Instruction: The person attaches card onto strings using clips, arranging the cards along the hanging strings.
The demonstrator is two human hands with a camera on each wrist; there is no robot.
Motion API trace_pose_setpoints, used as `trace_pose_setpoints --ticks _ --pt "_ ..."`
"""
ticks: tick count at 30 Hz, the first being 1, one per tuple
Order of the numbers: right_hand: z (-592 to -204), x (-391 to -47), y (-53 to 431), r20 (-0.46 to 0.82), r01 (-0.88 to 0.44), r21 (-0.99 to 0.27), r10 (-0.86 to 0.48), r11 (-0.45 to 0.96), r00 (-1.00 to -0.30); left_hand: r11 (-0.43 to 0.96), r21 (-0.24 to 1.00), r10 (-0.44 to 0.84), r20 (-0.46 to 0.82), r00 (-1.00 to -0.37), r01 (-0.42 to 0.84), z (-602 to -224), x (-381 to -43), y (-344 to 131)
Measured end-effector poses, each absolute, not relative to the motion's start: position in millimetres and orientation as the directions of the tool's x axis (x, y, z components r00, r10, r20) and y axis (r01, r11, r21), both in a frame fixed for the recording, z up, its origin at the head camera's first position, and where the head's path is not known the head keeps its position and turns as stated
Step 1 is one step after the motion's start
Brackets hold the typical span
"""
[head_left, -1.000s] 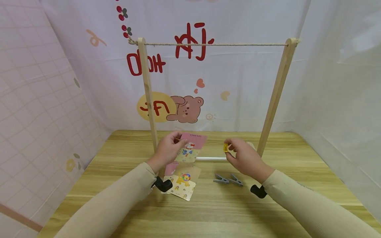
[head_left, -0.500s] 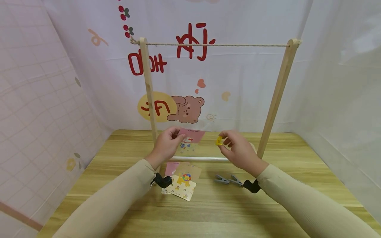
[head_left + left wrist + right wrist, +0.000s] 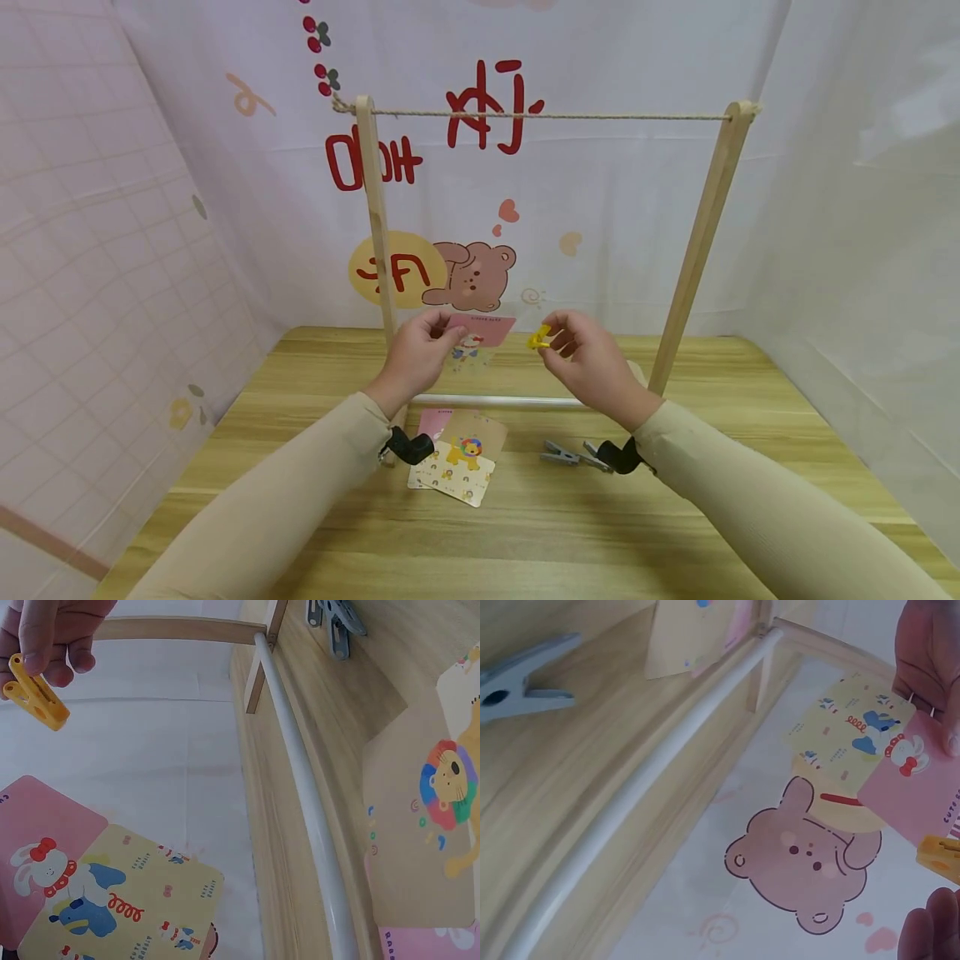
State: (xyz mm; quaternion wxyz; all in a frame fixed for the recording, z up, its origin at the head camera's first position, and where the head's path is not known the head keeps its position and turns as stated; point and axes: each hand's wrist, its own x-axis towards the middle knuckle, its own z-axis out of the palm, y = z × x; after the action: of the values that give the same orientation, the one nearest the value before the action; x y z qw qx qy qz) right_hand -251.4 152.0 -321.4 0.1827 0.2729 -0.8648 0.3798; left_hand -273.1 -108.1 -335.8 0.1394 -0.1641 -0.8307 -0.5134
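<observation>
My left hand [image 3: 420,352] pinches a pink and cream card [image 3: 486,331] with a white rabbit on it, held above the table near the left post. In the left wrist view the card [image 3: 112,892] shows its rabbit and a blue figure. To the right, my right hand [image 3: 588,354] pinches a yellow clothespin [image 3: 538,337] between thumb and fingers, its tip pointing at the card. A small gap parts clothespin and card in the head view. The right wrist view shows the clothespin [image 3: 939,856] beside the card's pink end.
A wooden frame has a left post [image 3: 377,208], a right post [image 3: 701,250] and a twine line [image 3: 555,116] across the top. A white rod [image 3: 510,402] joins its base. Cards [image 3: 459,458] and grey clothespins [image 3: 562,452] lie on the wooden table [image 3: 525,533].
Both hands have risen, lifting the card and the yellow clothespin. The right hand has also moved left, bringing the clothespin nearer the card.
</observation>
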Motion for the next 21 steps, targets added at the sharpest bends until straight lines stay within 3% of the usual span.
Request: trace_pose_setpoints --ticks 21 --pt "-304.4 -256.2 138.9 0.567 -0.636 -0.601 -0.302 0.484 -0.766 0.385 0.802 0.122 0.446 -0.887 0.456 -317.0 -279.6 -110.4"
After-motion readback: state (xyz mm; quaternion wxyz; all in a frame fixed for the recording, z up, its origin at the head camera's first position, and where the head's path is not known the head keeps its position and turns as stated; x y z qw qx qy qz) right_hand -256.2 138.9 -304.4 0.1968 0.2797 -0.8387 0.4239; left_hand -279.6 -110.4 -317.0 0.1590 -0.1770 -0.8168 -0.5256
